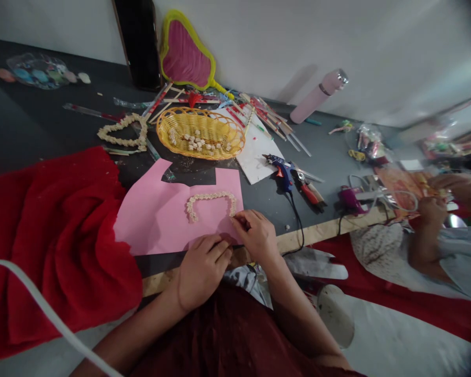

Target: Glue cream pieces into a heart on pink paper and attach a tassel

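Beaded strip (212,196) lies bent, open-ended, on pink paper (153,225). Our right hand (257,234) pinches one end; left hand (204,268) palm-down, grip hidden. We seem mid-shaping; next move calls for light, steady touch.

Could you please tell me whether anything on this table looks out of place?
Sticks lie jumbled around the yellow basket, which looks untidy. A pale scrap sits stray near the table's edge, away from the similar pieces inside the basket. Nothing looks clearly damaged.
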Tool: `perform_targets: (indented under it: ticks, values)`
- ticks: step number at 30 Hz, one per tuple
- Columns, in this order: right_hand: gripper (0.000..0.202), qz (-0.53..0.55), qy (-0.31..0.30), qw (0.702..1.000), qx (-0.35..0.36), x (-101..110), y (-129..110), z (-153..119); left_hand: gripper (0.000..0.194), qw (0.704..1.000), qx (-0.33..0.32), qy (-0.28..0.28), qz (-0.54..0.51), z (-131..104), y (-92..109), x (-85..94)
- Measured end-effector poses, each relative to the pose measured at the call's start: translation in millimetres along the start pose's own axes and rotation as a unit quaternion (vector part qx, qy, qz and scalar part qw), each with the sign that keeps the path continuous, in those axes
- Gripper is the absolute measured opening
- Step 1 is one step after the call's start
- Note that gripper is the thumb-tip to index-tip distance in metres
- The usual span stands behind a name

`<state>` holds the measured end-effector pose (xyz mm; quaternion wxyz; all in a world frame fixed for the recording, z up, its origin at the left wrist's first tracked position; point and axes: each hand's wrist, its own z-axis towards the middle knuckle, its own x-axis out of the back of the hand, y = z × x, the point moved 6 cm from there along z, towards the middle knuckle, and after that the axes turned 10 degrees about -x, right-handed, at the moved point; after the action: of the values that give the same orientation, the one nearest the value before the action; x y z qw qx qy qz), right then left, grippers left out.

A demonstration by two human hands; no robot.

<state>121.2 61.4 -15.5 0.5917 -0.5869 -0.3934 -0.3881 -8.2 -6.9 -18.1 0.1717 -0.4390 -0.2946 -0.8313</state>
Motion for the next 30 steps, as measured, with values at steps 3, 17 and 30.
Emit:
perform_targets:
  ticks: [3, 17, 30]
  values:
    - [0.011, -0.002, -0.002, 1.0, -0.003, 0.1, 1.0, -0.4, 0.018, 1.0, 0.002, 0.003, -0.003, -0.1, 0.0, -0.2]
    - [0.011, 0.016, -0.003, 1.0, 0.01, -1.3, 4.9, -0.1, 0.019, 1.0, -0.007, 0.008, 0.005, -0.8, 0.7, -0.2]
    - [0.027, 0.066, 0.016, 0.993, 0.096, 22.2, 14.8, 0.2, 0.022, 0.999, -0.016, 0.004, 0.037, 4.5, 6.5, 13.2]
